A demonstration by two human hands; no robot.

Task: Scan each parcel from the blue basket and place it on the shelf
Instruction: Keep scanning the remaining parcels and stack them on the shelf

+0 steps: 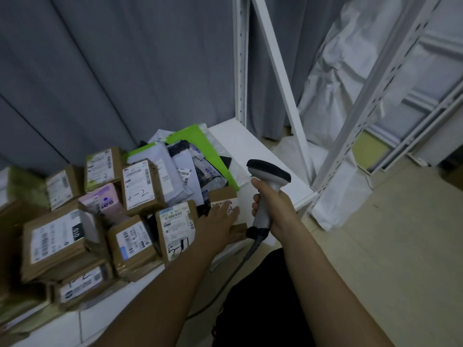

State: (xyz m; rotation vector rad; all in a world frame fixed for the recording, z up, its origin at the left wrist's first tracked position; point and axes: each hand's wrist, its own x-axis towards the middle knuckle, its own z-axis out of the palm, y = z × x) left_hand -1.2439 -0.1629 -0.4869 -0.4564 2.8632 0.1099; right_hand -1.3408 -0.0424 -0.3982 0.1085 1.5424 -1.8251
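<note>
Upright at centre right of the frame: scanner (265,194), long axis near vertical, dark head on top and facing the upper left, cord trailing down from the base. Gripped round the handle by the right hand (273,209), fingers wrapped tight. Just left of it, left hand (220,219) laid flat with straight fingers on a small brown parcel (225,200), label up, at the near right edge of the pile. More boxes and mailer bags (190,161) heaped on the white shelf (250,146) across the lower left and middle. Behind, grey curtain (112,71); white rack posts (241,58) and plastic sheeting (338,83) at upper right; pale floor (400,246) lower right.
</note>
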